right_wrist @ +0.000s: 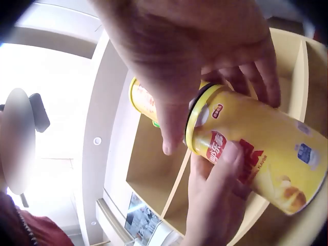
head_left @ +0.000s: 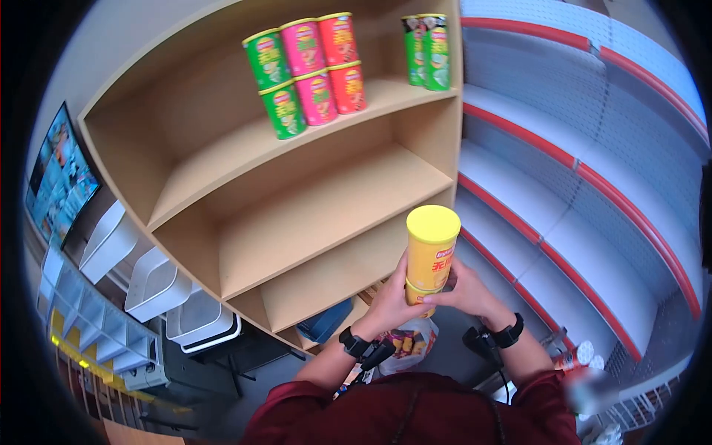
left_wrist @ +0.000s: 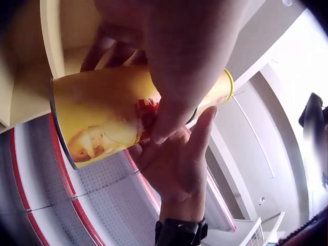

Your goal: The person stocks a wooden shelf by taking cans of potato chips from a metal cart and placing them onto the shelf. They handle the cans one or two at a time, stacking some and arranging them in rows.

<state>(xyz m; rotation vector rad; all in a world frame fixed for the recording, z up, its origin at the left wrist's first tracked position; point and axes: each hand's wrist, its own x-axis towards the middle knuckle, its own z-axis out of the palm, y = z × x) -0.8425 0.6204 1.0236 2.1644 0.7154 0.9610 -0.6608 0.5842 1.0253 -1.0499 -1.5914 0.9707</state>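
Two yellow cans are stacked end to end, the upper can (head_left: 432, 248) with a yellow lid and the lower can (head_left: 420, 294) beneath it. My left hand (head_left: 389, 302) grips the lower can, its thumb across the printed side of the lower can (right_wrist: 271, 148) in the right wrist view. Around the joint between the cans, my right hand (head_left: 471, 295) holds with thumb and fingers. The left wrist view shows the lower can (left_wrist: 97, 113) with its metal base facing left, and my right hand (left_wrist: 177, 166) below it. Both hands partly hide the cans.
A wooden shelf (head_left: 311, 211) stands ahead, with green, pink and red cans (head_left: 315, 96) on an upper level and green tubes (head_left: 436, 55) at its right. White shelving with red edges (head_left: 575, 163) is at right. White bins (head_left: 152, 282) are left; a plastic bag (head_left: 408, 348) lies below.
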